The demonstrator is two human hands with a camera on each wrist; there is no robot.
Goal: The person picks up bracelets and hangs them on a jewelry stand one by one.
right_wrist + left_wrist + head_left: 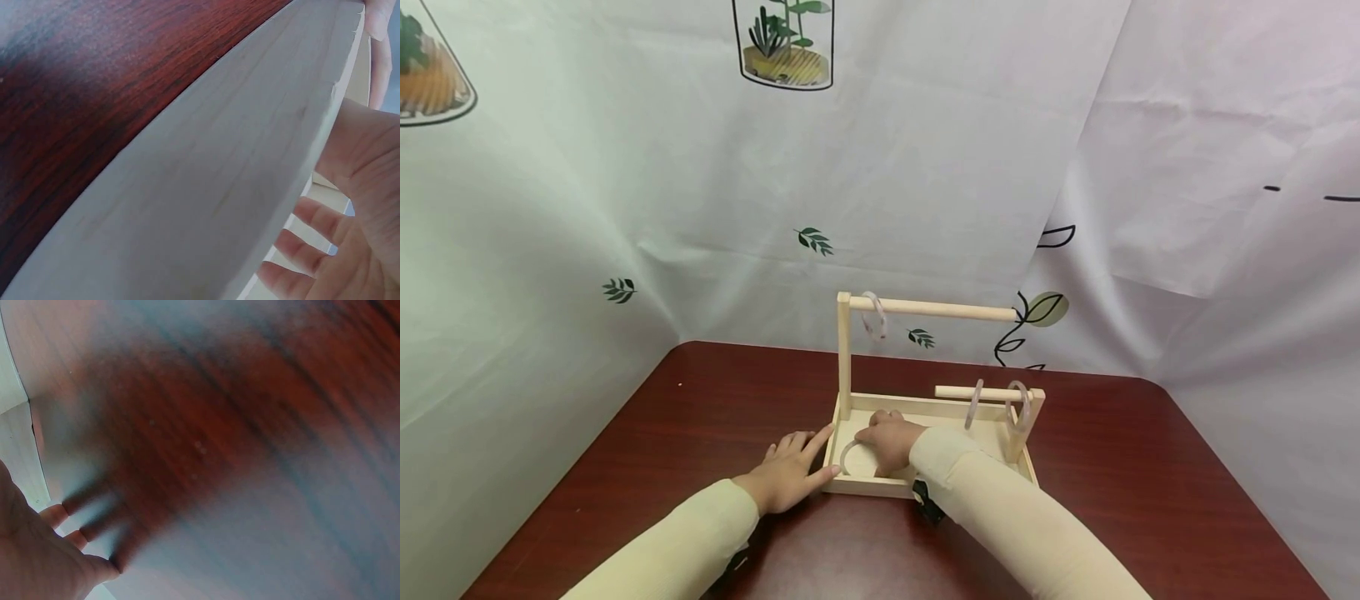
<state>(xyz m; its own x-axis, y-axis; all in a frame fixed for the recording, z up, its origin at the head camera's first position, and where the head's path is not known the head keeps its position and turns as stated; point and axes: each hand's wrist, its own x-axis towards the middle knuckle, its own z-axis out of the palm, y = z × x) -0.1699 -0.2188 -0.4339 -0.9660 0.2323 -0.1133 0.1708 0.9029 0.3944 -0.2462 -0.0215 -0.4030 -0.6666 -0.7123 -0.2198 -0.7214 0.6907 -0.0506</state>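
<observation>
My right hand (pixel 891 443) reaches into a shallow pale wooden tray (pixel 880 487). Its thumb and forefinger pinch a pale bangle (pixel 845 454) low over the tray floor; the hand covers the bangle's right side. In the right wrist view, the tray's front wall (pixel 206 175) hides the thumb tip, and the other fingers (pixel 312 265) are loosely bent. My left hand (pixel 786 475) lies with spread fingers at the tray's left end, forefinger and thumb touching its edge. The left wrist view shows some of that hand's fingers over the table.
A tall post at the tray's left carries a long bar (pixel 940 309) with one bangle (pixel 875 317). On the shorter right-hand bar (pixel 955 392) hang two more bangles, one midway (pixel 973 404) and one near the post (pixel 1018 406). Dark red table (pixel 715 417) surrounds the tray; a white printed cloth (pixel 925 167) hangs behind.
</observation>
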